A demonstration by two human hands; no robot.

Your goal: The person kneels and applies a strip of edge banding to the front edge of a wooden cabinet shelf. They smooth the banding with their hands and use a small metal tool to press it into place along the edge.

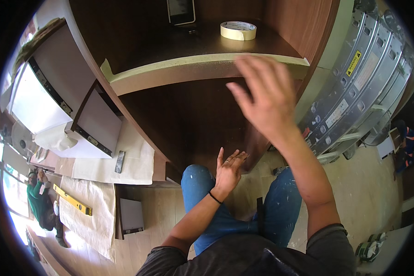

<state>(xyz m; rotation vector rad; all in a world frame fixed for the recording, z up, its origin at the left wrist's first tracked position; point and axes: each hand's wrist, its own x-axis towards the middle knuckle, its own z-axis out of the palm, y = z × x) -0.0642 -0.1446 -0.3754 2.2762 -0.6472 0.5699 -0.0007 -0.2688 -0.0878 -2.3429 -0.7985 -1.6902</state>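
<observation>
In front of me stands a dark brown wooden cabinet (pixel 179 119). Pale masking tape (pixel 170 63) runs along the top of its shelf's front edge (pixel 170 79), with a loose end sticking out at the left. Over the right part of this edge is my right hand (pixel 267 99), slightly blurred, fingers apart and holding nothing; whether it touches the edge I cannot tell. My left hand (pixel 230 172) is lower, by my knee, empty with its fingers stretched out. A roll of masking tape (pixel 238 35) lies on the shelf, near a dark-screened device (pixel 181 11) leaning at the back.
A folded metal ladder (pixel 361 87) stands at the right. To the left are white drawer boxes (pixel 50 106) and a paper-covered surface (pixel 94 218) bearing a yellow spirit level (pixel 72 199). A flat grey bar (pixel 119 162) lies nearby. Another person in green (pixel 42 202) is at far left.
</observation>
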